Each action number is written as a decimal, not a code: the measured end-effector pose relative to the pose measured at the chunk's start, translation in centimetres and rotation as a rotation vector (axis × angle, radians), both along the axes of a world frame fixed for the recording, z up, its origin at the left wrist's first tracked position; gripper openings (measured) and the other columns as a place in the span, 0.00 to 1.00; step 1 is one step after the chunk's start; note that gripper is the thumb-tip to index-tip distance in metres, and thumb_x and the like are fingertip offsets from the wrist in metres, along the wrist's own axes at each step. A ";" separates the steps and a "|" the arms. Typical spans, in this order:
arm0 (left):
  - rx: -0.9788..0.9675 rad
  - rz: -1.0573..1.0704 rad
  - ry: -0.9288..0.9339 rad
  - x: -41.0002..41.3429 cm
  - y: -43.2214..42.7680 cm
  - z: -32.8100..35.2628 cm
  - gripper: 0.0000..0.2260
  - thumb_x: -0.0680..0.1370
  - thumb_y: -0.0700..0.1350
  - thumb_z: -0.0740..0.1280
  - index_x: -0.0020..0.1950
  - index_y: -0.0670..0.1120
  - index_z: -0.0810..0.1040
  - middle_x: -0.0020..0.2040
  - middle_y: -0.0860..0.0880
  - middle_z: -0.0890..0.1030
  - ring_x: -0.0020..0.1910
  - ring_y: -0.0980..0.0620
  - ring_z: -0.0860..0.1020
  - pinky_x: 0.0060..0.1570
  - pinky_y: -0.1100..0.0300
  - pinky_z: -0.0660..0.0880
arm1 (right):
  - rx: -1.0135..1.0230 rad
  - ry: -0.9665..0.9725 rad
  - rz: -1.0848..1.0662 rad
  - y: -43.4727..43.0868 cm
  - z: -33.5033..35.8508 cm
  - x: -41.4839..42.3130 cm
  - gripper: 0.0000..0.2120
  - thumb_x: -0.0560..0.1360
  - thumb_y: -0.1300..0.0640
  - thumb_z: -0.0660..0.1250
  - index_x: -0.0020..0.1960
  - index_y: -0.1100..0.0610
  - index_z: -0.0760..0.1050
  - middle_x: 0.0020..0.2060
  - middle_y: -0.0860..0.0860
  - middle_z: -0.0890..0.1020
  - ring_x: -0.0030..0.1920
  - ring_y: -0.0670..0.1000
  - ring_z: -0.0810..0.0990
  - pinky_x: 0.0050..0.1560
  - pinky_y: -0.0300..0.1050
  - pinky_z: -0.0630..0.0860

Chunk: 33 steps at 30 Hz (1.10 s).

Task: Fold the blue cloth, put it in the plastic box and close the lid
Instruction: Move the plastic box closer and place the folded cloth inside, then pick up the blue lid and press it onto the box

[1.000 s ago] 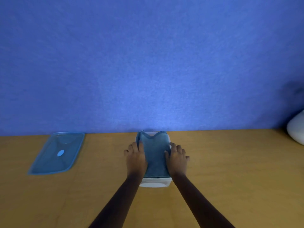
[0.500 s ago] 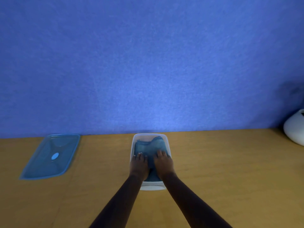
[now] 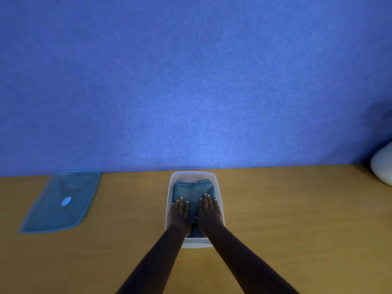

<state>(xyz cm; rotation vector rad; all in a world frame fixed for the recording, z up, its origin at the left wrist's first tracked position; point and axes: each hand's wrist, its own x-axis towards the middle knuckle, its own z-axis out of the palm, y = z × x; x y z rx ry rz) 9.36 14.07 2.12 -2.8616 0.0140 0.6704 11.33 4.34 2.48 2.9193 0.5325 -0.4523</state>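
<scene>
No readable writing | blue cloth (image 3: pixel 194 190) folded inside plastic box (image 3: pixel 219 200), long axis running away from the person | left hand (image 3: pixel 179 215), right hand (image 3: pixel 210 213): fingers flat on cloth, gripping nothing | lid (image 3: pixel 60 201) well left of box

folded blue cloth (image 3: pixel 194 188) lies flat inside the open white plastic box (image 3: pixel 219 200) near the table's back edge; blue lid (image 3: pixel 61 201) far left.

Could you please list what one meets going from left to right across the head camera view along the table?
Blue lid → left hand → right hand, both on the blue cloth in the plastic box → white object.
</scene>
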 end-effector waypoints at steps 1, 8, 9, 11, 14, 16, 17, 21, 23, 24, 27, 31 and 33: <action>-0.005 0.001 0.002 0.0 0.0 -0.1 0.29 0.82 0.53 0.43 0.74 0.37 0.36 0.77 0.37 0.37 0.77 0.42 0.40 0.77 0.50 0.42 | 0.005 0.021 -0.004 0.0 0.0 0.1 0.32 0.81 0.51 0.48 0.75 0.67 0.38 0.77 0.62 0.43 0.77 0.57 0.41 0.77 0.51 0.40; -0.040 0.015 0.060 0.3 0.0 0.1 0.29 0.82 0.52 0.44 0.74 0.37 0.35 0.76 0.36 0.36 0.77 0.42 0.39 0.77 0.49 0.41 | 0.023 0.091 -0.013 0.2 0.2 0.4 0.31 0.82 0.52 0.47 0.75 0.67 0.38 0.76 0.62 0.42 0.77 0.57 0.41 0.77 0.51 0.40; -0.051 0.021 0.083 0.5 0.0 0.4 0.29 0.82 0.52 0.44 0.74 0.36 0.35 0.76 0.36 0.36 0.77 0.42 0.39 0.77 0.49 0.42 | 0.026 0.103 -0.014 0.2 0.3 0.5 0.31 0.82 0.52 0.48 0.75 0.67 0.38 0.76 0.62 0.43 0.77 0.57 0.41 0.77 0.51 0.41; -0.074 0.024 0.117 1.1 0.0 1.3 0.29 0.82 0.50 0.46 0.75 0.36 0.38 0.77 0.35 0.39 0.77 0.41 0.42 0.77 0.49 0.44 | 0.064 0.136 -0.033 0.4 0.9 0.7 0.30 0.81 0.53 0.50 0.75 0.66 0.42 0.77 0.62 0.46 0.78 0.57 0.44 0.78 0.53 0.43; -0.148 -0.028 0.026 2.0 0.3 3.1 0.26 0.81 0.47 0.54 0.75 0.37 0.51 0.77 0.36 0.54 0.76 0.42 0.54 0.75 0.49 0.54 | 0.211 0.162 -0.067 1.2 2.6 1.2 0.25 0.79 0.55 0.57 0.73 0.62 0.57 0.73 0.60 0.62 0.74 0.57 0.60 0.75 0.54 0.56; -0.207 -0.081 -0.129 2.3 0.9 4.1 0.22 0.80 0.44 0.57 0.72 0.39 0.60 0.73 0.38 0.64 0.73 0.42 0.62 0.73 0.50 0.59 | 0.326 0.106 -0.086 1.7 3.8 1.5 0.19 0.77 0.57 0.59 0.67 0.61 0.66 0.67 0.58 0.71 0.68 0.57 0.69 0.69 0.54 0.65; -0.242 -0.093 -0.205 2.4 1.3 4.5 0.21 0.79 0.43 0.57 0.71 0.39 0.62 0.72 0.38 0.65 0.72 0.42 0.63 0.72 0.51 0.60 | 0.388 0.071 -0.107 2.0 4.3 1.6 0.18 0.77 0.58 0.59 0.66 0.61 0.68 0.65 0.58 0.73 0.66 0.57 0.71 0.68 0.53 0.67; -0.314 -0.069 -0.437 2.4 4.1 5.5 0.23 0.79 0.43 0.54 0.74 0.42 0.57 0.75 0.41 0.60 0.75 0.45 0.58 0.73 0.52 0.57 | 0.606 -0.052 -0.127 3.9 5.9 1.4 0.21 0.78 0.59 0.56 0.70 0.60 0.62 0.69 0.58 0.67 0.68 0.58 0.69 0.67 0.51 0.66; -0.332 0.004 -0.534 2.0 6.0 5.6 0.25 0.79 0.45 0.54 0.75 0.43 0.55 0.77 0.42 0.57 0.77 0.46 0.55 0.74 0.52 0.55 | 0.684 -0.084 -0.090 5.4 6.3 1.0 0.22 0.78 0.59 0.56 0.72 0.60 0.60 0.72 0.57 0.64 0.70 0.57 0.66 0.68 0.49 0.64; -0.332 0.049 -0.568 1.6 6.9 5.6 0.25 0.79 0.45 0.55 0.76 0.44 0.54 0.77 0.42 0.56 0.77 0.46 0.54 0.75 0.52 0.54 | 0.713 -0.091 -0.072 6.3 6.4 0.7 0.23 0.78 0.58 0.56 0.72 0.60 0.60 0.72 0.57 0.63 0.71 0.56 0.65 0.69 0.48 0.63; -0.284 0.168 -0.615 0.4 9.8 5.3 0.27 0.79 0.46 0.56 0.76 0.44 0.51 0.78 0.41 0.54 0.77 0.46 0.54 0.75 0.52 0.54 | 0.733 -0.088 -0.004 8.9 5.9 -0.2 0.24 0.79 0.56 0.55 0.74 0.60 0.57 0.74 0.56 0.60 0.74 0.54 0.60 0.70 0.47 0.62; -0.193 0.331 -0.606 -2.0 13.9 4.4 0.28 0.78 0.46 0.57 0.76 0.42 0.51 0.77 0.39 0.55 0.76 0.45 0.55 0.74 0.50 0.56 | 0.729 -0.076 0.102 12.6 4.3 -2.2 0.25 0.79 0.54 0.55 0.74 0.57 0.57 0.75 0.55 0.59 0.75 0.52 0.58 0.70 0.46 0.62; -0.154 0.403 -0.576 -3.3 15.8 3.7 0.27 0.79 0.46 0.56 0.76 0.41 0.51 0.76 0.38 0.56 0.76 0.45 0.57 0.73 0.50 0.58 | 0.696 -0.060 0.155 14.0 3.2 -3.2 0.25 0.79 0.54 0.54 0.75 0.57 0.57 0.75 0.55 0.59 0.75 0.52 0.57 0.71 0.45 0.60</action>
